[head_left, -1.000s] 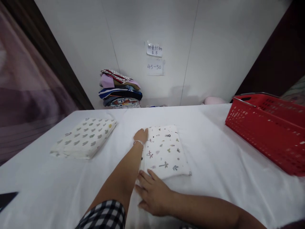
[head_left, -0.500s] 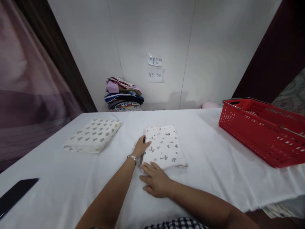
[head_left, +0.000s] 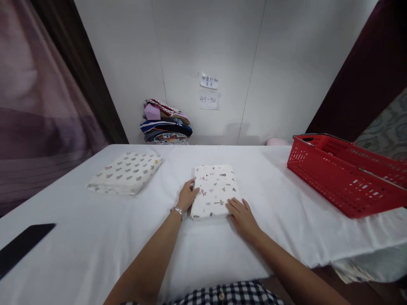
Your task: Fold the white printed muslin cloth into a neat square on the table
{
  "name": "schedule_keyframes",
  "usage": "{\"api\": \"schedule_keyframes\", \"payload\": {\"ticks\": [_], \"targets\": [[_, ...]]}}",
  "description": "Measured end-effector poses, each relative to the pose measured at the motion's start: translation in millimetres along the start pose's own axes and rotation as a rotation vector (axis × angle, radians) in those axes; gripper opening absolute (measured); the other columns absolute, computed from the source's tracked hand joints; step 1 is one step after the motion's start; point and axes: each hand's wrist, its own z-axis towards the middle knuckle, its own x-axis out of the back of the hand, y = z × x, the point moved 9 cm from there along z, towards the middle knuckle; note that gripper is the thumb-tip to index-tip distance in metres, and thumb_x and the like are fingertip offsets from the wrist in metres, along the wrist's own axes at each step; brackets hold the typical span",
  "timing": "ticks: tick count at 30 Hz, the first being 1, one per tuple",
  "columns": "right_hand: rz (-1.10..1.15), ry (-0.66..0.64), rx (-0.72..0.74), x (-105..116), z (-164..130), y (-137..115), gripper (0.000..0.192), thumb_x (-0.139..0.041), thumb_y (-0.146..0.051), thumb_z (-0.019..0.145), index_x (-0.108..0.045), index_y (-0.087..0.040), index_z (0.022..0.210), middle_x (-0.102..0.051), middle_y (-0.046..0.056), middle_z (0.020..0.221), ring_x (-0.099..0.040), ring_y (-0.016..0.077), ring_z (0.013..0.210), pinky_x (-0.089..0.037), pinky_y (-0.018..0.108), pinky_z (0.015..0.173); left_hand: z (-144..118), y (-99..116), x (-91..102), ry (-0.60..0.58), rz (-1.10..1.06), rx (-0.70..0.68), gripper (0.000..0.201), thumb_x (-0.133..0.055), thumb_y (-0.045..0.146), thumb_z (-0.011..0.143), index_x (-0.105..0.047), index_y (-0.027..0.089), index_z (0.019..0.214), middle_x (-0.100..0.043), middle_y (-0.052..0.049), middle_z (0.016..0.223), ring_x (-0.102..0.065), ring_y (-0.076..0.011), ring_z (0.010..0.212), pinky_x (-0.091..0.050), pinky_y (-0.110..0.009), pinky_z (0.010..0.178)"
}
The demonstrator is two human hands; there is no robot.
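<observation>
Your right hand [head_left: 243,215] has slid from the near edge to the near right corner of the folded printed cloth [head_left: 214,190], fingers flat on it, gripping nothing. Your left hand [head_left: 187,195] stays open against its left edge, squaring the cloth at the white table's [head_left: 79,237] middle; farther off lie another folded cloth [head_left: 125,173] and a red basket [head_left: 343,173].

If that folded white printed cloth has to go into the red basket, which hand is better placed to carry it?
Probably the right hand. It rests on the near right corner of the folded white printed cloth, on the side of the red plastic basket. The left hand touches the cloth's left edge, farther from the basket.
</observation>
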Motion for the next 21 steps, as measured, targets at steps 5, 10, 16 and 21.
{"api": "schedule_keyframes", "payload": {"ticks": [5,10,16,21], "targets": [[-0.054,-0.005,0.077,-3,3,3,0.037,-0.043,-0.017,0.09,-0.051,-0.021,0.126,-0.05,0.01,0.134,-0.039,0.0226,0.128,-0.024,0.048,0.106,-4,3,1.1,0.027,0.032,0.005,0.05,-0.055,0.026,0.077,-0.047,0.021,0.126,-0.061,-0.006,0.11,-0.06,-0.0173,0.092,-0.046,-0.028,0.081],[-0.049,-0.062,0.215,-6,11,17,0.032,-0.045,-0.019,0.089,-0.057,-0.022,0.119,-0.054,0.01,0.129,-0.044,0.0225,0.124,-0.026,0.048,0.105,-13,7,1.7,0.05,0.041,-0.015,0.048,-0.053,0.023,0.076,-0.048,0.02,0.124,-0.056,-0.007,0.117,-0.058,-0.0169,0.091,-0.045,-0.029,0.083],[-0.063,-0.126,0.276,7,35,68,0.029,-0.045,-0.02,0.088,-0.062,-0.027,0.111,-0.059,0.004,0.124,-0.045,0.0197,0.123,-0.016,0.048,0.108,-48,23,-8.4,0.135,0.168,-0.017,0.046,-0.051,0.026,0.077,-0.047,0.019,0.123,-0.047,-0.01,0.123,-0.054,-0.0202,0.103,-0.041,-0.031,0.091],[-0.181,-0.082,-0.045,20,58,129,0.041,-0.041,-0.008,0.083,-0.062,-0.025,0.114,-0.052,0.007,0.132,-0.042,0.0252,0.125,-0.023,0.05,0.104,-82,43,-37.4,0.018,0.217,-0.106,0.04,-0.055,0.039,0.079,-0.053,0.02,0.114,-0.048,-0.009,0.116,-0.059,-0.018,0.087,-0.045,-0.03,0.078]]}}
